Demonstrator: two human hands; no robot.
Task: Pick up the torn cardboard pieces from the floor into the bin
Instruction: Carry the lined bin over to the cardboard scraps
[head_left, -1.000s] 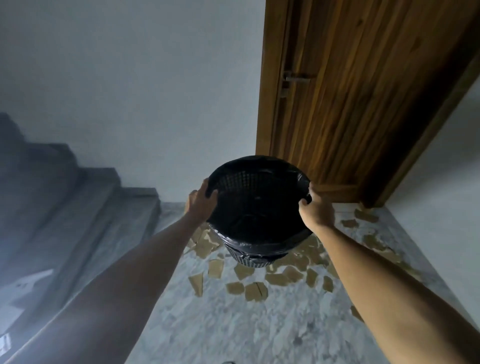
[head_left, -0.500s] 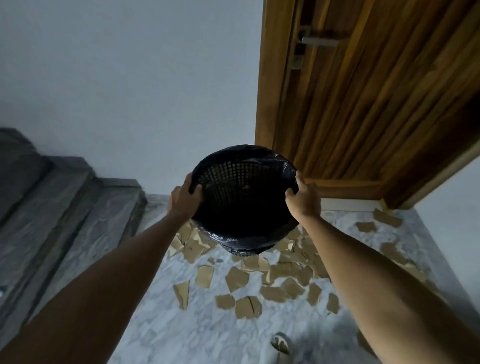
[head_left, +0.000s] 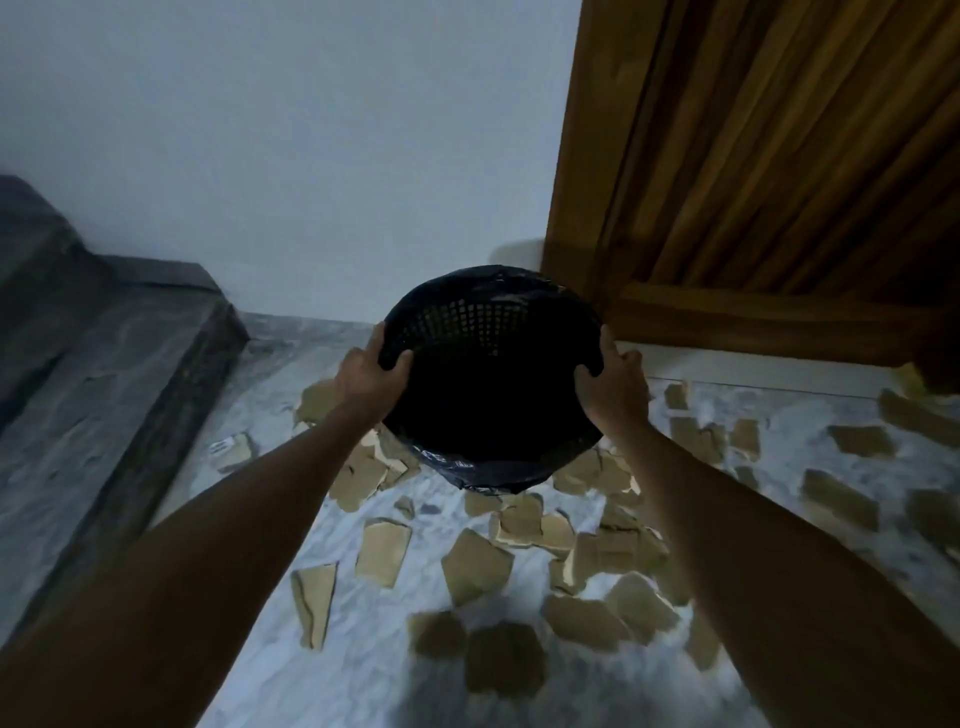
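Both hands (head_left: 371, 376) gripping bin (head_left: 493, 384) rim

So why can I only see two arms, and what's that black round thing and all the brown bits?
The camera sits on a person's head and looks down, so you see only their arms. The left hand and right hand each grip the rim of a black mesh bin lined with a dark bag. The brown bits are torn cardboard pieces scattered on the marble floor. A wooden door stands to the right, and dark stone steps to the left.
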